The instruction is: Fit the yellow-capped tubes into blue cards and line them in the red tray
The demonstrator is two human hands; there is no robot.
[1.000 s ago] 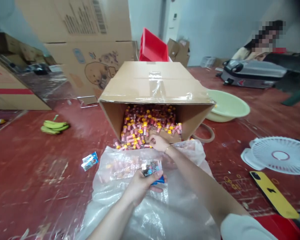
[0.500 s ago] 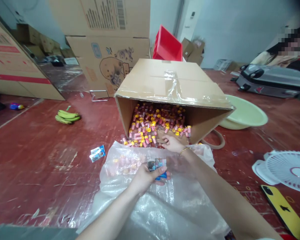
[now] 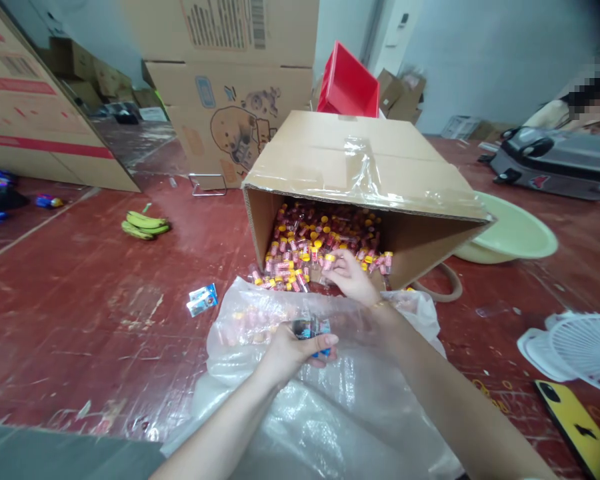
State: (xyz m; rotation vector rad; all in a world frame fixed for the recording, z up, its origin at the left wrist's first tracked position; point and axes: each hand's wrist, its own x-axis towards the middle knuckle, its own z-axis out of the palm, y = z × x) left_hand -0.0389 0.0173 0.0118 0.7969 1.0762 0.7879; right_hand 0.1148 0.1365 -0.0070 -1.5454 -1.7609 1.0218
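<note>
My left hand (image 3: 295, 350) is closed round a few small blue printed packets (image 3: 310, 328), thumb across the front, above a clear plastic sheet (image 3: 300, 407). My right hand (image 3: 353, 277) reaches in at the mouth of a cardboard box (image 3: 380, 160) lying on its side. Its fingertips pinch a small clear bottle with a yellow cap (image 3: 329, 262) and pink contents. Many more such bottles (image 3: 300, 247) lie heaped inside the box, and some show dimly beneath the plastic.
Two blue packets (image 3: 203, 300) and bananas (image 3: 146, 225) lie on the red floor to the left. At right are a pale green basin (image 3: 515, 230), a tape roll (image 3: 447, 283), a white fan grille (image 3: 585, 347) and a yellow phone (image 3: 577, 423). A person sits behind a grey suitcase (image 3: 560, 163).
My right hand has gone slightly deeper into the box and closed its fingertips on a bottle. My left hand keeps its packets. The view has shifted a little left.
</note>
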